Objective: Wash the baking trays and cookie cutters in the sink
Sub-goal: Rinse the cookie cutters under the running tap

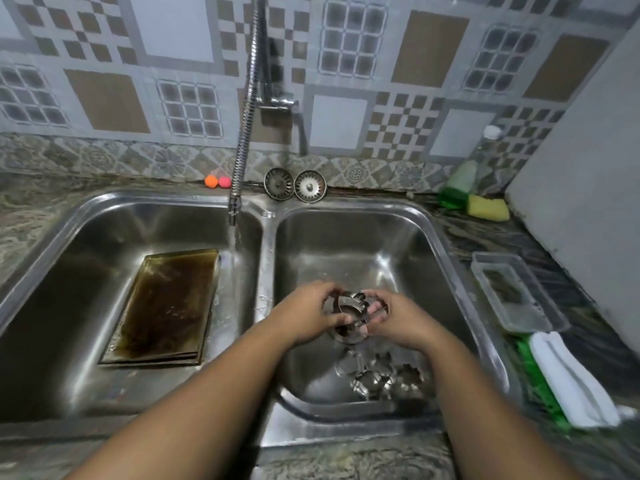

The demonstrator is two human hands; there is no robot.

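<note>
Above the right basin of the stainless-steel double sink (265, 258), the left hand (304, 315) and right hand (393, 318) both grip a shiny metal cookie cutter (349, 304), lifted clear, apparently for rubbing. The remaining metal cutters (384, 375) lie at six o'clock. The stained brown baking trays (169, 306) wait at nine o'clock, just beside the stream from the coiled spring tap (247, 109).

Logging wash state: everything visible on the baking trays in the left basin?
The baking trays are a stack of shallow rectangular metal sheets, layered edges showing at the near end. The top face is stained dark brown. They lie in the left basin, long side running away from the camera. The water stream falls beside the far right corner. Nothing holds them.
</note>
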